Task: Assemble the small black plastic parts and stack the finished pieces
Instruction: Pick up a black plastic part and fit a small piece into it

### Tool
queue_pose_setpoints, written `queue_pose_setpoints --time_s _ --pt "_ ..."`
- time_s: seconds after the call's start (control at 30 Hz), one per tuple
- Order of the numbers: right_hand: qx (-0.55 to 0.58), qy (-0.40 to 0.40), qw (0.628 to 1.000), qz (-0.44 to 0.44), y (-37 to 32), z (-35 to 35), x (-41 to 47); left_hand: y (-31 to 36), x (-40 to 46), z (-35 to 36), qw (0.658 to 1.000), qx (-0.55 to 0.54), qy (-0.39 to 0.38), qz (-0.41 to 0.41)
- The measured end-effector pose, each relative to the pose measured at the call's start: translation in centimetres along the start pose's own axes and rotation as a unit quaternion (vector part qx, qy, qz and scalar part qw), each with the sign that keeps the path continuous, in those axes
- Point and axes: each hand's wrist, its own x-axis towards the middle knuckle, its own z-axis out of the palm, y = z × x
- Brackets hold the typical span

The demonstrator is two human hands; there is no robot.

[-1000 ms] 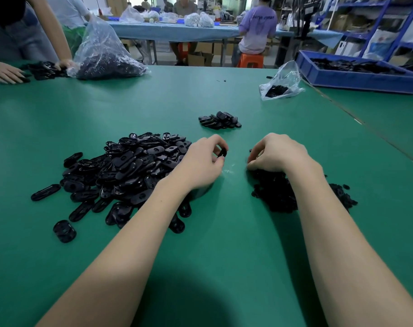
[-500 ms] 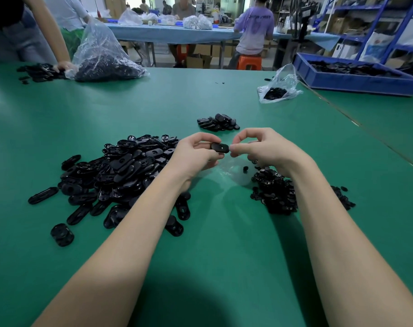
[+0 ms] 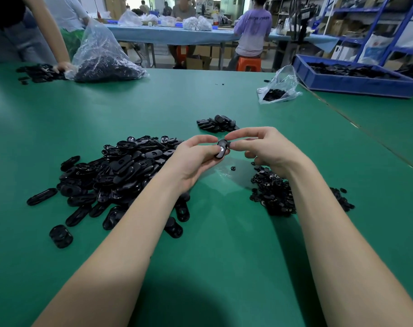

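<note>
While fingers curl, both hands [image 3: 226, 149] pinch one oval part [image 3: 222, 149].

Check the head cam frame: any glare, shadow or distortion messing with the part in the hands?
Head view: a bright glare spot sits on the black part pinched between left hand and right hand; a broad dark shadow covers the green table at the bottom edge; wide-angle bending curves the blue shelving at right; the background people are soft.
</note>
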Motion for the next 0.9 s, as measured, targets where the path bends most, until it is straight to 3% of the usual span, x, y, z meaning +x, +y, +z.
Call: queue_pose_setpoints --time_s 0.17,0.43,0.7,0.9 --pt "-0.010 0.003 1.000 0.018 -0.19 0.26 -0.07 0.01 -0.09 0.02 0.999 0.026 -0.019 -0.014" --pt "0.017 0.044 0.998 0.040 -0.03 0.16 0.14 -0.12 0.50 -0.47 0.995 0.079 0.057 0.014" --pt "0.044 0.012 0.998 0.040 -0.31 0.24 -0.22 -0.35 0.40 -0.33 0.994 0.086 0.052 0.050" --pt "0.034 0.039 0.998 0.047 -0.58 0.18 -0.14 -0.23 0.34 -0.26 0.994 0.072 0.047 0.064"
